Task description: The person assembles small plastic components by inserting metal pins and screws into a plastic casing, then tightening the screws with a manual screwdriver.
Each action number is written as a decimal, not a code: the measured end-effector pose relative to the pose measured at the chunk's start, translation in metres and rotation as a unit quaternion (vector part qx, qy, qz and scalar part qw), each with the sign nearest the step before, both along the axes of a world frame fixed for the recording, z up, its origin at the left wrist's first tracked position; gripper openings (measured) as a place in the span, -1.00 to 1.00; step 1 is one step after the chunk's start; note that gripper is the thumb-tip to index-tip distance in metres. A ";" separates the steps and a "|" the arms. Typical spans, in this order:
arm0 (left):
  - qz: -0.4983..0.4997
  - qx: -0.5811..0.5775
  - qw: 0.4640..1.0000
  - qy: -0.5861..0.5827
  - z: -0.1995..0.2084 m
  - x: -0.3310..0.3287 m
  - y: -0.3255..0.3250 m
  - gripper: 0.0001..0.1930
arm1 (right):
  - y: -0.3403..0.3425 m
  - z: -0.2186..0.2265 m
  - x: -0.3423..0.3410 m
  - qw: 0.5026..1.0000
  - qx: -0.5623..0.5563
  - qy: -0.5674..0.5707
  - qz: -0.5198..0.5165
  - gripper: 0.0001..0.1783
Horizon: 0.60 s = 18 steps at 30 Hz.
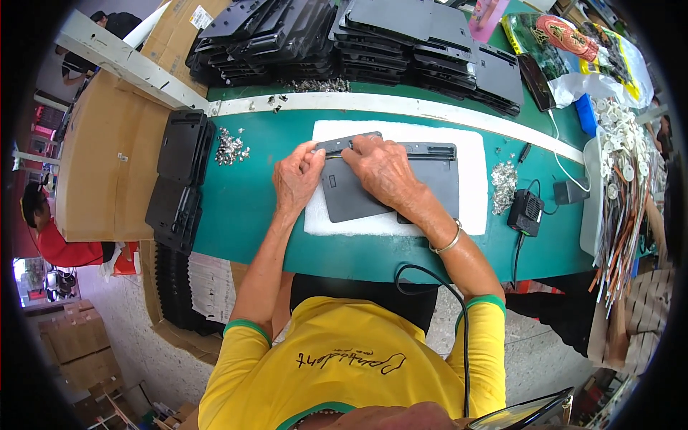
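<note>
A flat black plastic panel (351, 195) lies slightly turned on a white foam sheet (471, 208). Its left side is under my hands, and its right edge overlaps a second black panel (434, 183) with a slotted upper edge. My left hand (297, 180) is closed in a pinch at the first panel's upper left corner; whatever is between thumb and finger is too small to name. Bent over the same panel's upper edge, my right hand (385, 170) has its fingers curled and pressed together. Its fingertips hide what they grip. A thin strip shows along the edge between both hands.
Small metal pieces lie in piles left (231, 147) and right (504, 186) of the foam. Black panel stacks (430, 54) stand behind a white rail (401, 105), and more panels (183, 154) at left. At right are a small black device (527, 213) and a bin (593, 190) of cables.
</note>
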<state>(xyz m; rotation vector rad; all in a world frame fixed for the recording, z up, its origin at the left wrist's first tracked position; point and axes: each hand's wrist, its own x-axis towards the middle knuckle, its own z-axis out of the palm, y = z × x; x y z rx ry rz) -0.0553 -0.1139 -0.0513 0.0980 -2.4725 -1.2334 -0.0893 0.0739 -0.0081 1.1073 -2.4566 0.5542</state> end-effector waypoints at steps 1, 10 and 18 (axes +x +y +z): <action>0.000 0.000 1.000 -0.001 0.001 0.000 0.000 -0.76 | -0.001 0.002 0.000 1.000 0.019 0.021 0.005 -0.94; -0.023 0.058 0.998 -0.004 -0.005 -0.002 -0.002 -0.84 | -0.024 0.031 0.002 0.974 0.208 0.073 0.047 -0.88; -0.025 0.061 0.998 0.012 0.000 -0.004 0.001 -0.86 | -0.046 0.053 0.002 0.946 0.316 0.057 0.051 -0.86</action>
